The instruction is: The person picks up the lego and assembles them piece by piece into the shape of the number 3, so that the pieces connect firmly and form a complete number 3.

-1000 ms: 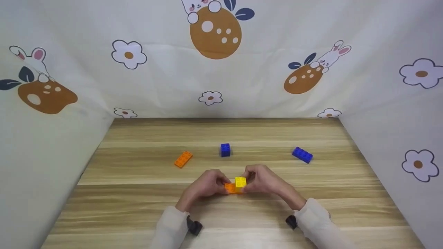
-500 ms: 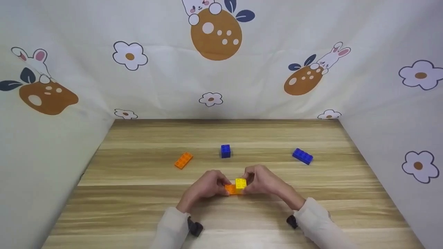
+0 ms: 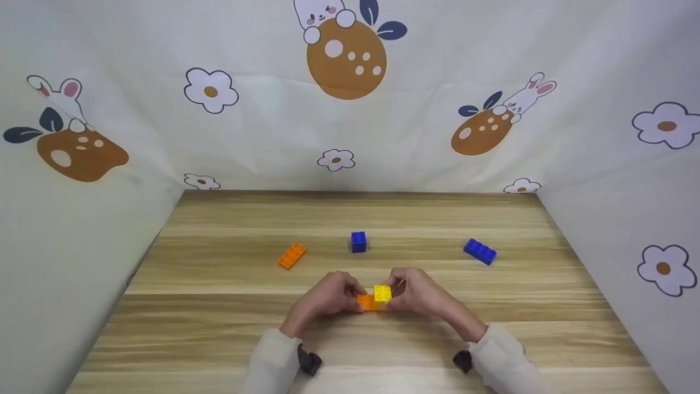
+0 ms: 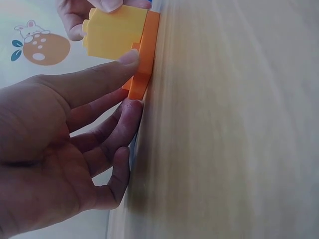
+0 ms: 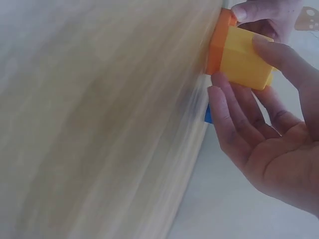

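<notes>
A flat orange building brick [image 3: 365, 301] lies on the table between both hands. On its right half stands a taller yellow brick [image 3: 382, 294], its studs facing up. My left hand [image 3: 330, 294] pinches the orange brick's left end between thumb and fingers; the left wrist view shows the thumb [image 4: 99, 82] along its near side. With thumb and fingers, my right hand [image 3: 420, 292] holds the yellow brick, seen in the right wrist view as a yellow block [image 5: 244, 59] seated against the orange one [image 5: 219, 42]. Fingers partly cover both bricks.
Behind the hands lie a second flat orange brick [image 3: 292, 256] at left, a small upright blue brick [image 3: 358, 242] in the middle and a longer blue brick [image 3: 480, 251] at right. A printed cloth [image 3: 262, 126] walls the wooden table [image 3: 229, 213] at the back and sides.
The whole head view has shifted slightly downward and to the right. Both hands keep their hold on the orange and yellow bricks, with no clear movement relative to the table.
</notes>
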Tool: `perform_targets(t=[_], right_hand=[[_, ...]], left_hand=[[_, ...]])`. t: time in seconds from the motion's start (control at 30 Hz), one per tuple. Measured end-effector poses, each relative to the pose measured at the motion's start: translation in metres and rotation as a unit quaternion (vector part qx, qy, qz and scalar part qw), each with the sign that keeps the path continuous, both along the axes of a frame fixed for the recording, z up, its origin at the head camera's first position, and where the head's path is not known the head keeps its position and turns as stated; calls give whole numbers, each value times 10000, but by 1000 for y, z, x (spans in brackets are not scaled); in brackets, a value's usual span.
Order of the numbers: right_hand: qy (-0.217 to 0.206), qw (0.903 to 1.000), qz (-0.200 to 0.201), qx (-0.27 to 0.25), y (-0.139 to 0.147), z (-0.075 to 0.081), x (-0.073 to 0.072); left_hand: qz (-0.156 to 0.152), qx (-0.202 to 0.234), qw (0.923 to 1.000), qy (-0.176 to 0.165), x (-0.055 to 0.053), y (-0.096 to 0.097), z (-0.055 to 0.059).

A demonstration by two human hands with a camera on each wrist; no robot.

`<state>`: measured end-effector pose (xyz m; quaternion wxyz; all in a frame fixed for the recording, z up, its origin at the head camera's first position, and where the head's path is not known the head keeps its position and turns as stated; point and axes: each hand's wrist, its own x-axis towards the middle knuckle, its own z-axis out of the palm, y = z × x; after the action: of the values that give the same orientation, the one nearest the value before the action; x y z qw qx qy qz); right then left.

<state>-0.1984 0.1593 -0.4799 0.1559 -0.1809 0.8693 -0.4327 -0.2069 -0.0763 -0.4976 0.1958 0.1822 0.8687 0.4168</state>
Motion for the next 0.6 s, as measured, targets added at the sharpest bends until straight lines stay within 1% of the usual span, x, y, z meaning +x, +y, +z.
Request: perform_targets(t=[0.1, 0.2, 0.27, 0.33, 0.4, 0.47, 0.53, 0.6], right_hand=[[-130, 9999, -33, -5, 1, 0, 2], [-323, 9994, -66, -55, 7, 1, 3], [-446, 9988, -76, -162, 12, 4, 2], [-435, 9986, -169, -235, 20, 9, 0], [-277, 9986, -357, -273, 29, 17, -2], [25, 9975, -662, -232, 40, 27, -5], [391, 9944, -970, -180, 52, 39, -6], [719, 9891, -1259, -268, 64, 50, -7]], left_hand=[[31, -8, 10000, -33, 2, 0, 0], [-32, -2, 10000, -14, 1, 1, 0], [-25, -6, 10000, -37, 1, 1, 0], [8, -10, 10000, -57, 1, 1, -1], [35, -26, 10000, -88, 1, 1, -1], [54, -36, 9999, -128, 1, 1, -1], [66, -33, 9998, -199, 1, 0, 0], [79, 14, 9997, -212, 0, 0, 0]])
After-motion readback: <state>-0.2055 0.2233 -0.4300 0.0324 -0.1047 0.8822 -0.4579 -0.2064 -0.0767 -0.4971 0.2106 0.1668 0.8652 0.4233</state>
